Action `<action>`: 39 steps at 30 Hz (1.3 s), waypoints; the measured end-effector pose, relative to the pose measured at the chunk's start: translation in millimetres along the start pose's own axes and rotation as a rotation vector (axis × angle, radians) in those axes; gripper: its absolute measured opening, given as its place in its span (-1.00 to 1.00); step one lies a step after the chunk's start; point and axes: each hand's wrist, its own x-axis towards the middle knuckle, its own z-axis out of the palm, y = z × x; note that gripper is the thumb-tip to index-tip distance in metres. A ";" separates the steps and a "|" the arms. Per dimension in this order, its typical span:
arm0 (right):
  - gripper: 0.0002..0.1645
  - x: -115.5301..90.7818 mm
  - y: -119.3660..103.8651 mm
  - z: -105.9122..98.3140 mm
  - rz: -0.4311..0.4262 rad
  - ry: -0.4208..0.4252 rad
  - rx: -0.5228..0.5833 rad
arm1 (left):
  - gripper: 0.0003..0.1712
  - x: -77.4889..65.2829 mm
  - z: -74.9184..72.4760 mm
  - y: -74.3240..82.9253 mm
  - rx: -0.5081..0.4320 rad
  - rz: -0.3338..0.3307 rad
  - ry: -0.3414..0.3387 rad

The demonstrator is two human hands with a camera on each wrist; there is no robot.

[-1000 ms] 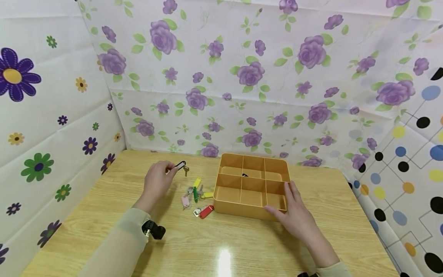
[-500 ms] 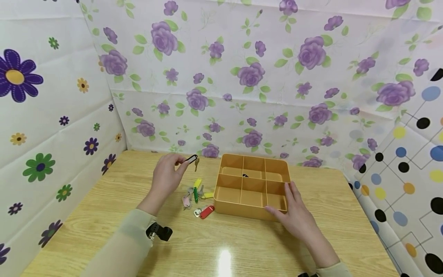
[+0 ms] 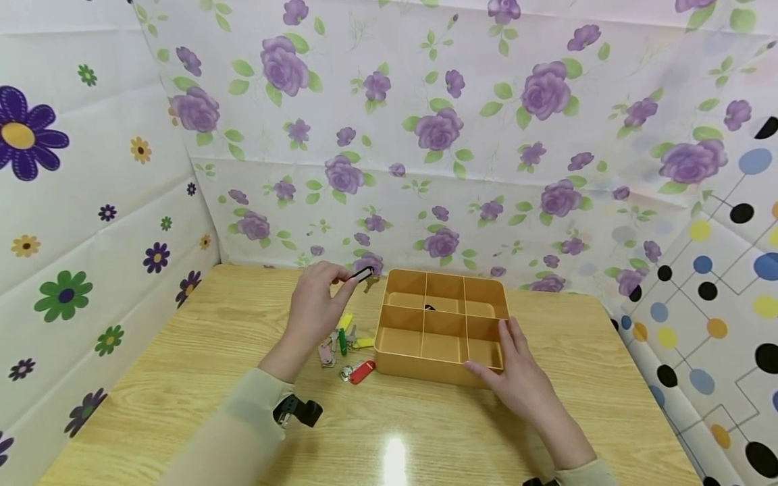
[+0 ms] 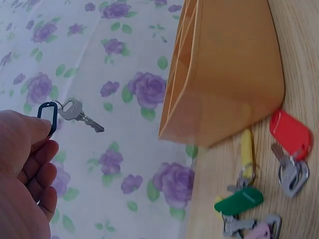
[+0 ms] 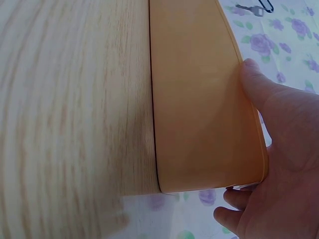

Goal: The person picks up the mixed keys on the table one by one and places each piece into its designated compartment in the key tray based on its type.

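Note:
In the head view my left hand pinches a black-edged key tag between thumb and index finger, left of the box and above table height. From the tag's ring hangs a silver key, pointing right in the left wrist view. An orange-tan box with six open compartments stands on the table. My right hand grips its front right corner, thumb on the front rim and fingers along the right side. Something small and black shows in the back middle compartment, mostly hidden by the divider.
Left of the box lie several tagged keys: a red tag, a green tag, yellow tags and a pink tag. Flowered cloth hangs behind the wooden table.
My left hand has moved right and slightly up, bringing the key tag and its dangling key close to the box's back left corner. My right hand and the box have stayed put.

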 end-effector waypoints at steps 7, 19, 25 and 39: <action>0.43 1.7 2.0 0.5 -0.003 -0.003 -0.001 | -0.92 3.3 13.7 21.5 -0.067 0.071 -0.002; 0.43 1.9 2.7 -0.4 0.005 -0.007 0.003 | -0.93 5.8 46.6 50.4 -0.147 0.139 0.005; 0.43 2.4 2.9 0.2 0.002 0.000 0.004 | -0.92 3.5 61.2 66.1 -0.171 0.109 -0.009; 0.43 1.6 2.3 -0.3 -0.007 0.004 0.008 | -0.93 8.5 86.8 89.5 -0.199 0.118 0.015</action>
